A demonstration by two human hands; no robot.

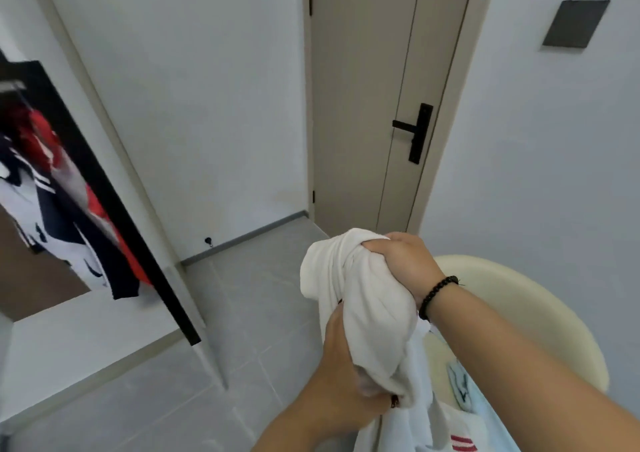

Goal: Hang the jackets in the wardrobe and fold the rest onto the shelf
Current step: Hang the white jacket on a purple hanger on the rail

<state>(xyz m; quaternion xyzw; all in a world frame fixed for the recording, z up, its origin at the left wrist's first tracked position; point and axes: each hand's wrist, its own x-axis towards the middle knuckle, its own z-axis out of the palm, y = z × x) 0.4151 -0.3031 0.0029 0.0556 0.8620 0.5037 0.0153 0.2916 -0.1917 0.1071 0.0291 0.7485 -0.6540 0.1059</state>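
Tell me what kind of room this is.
Probably a bedroom or dressing area at home: an open wardrobe with hung clothes, a closed door with a black handle, a tiled floor, and both hands bunching a white garment.

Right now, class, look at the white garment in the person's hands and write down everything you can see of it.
The white garment looks like soft, thick cotton, bunched into a rumpled bundle in front of the closed door. The right hand grips its top end; the left hand holds its lower part from beneath. More white cloth trails down from the bundle toward the cream chair, over other clothes there. Its exact type cannot be told.
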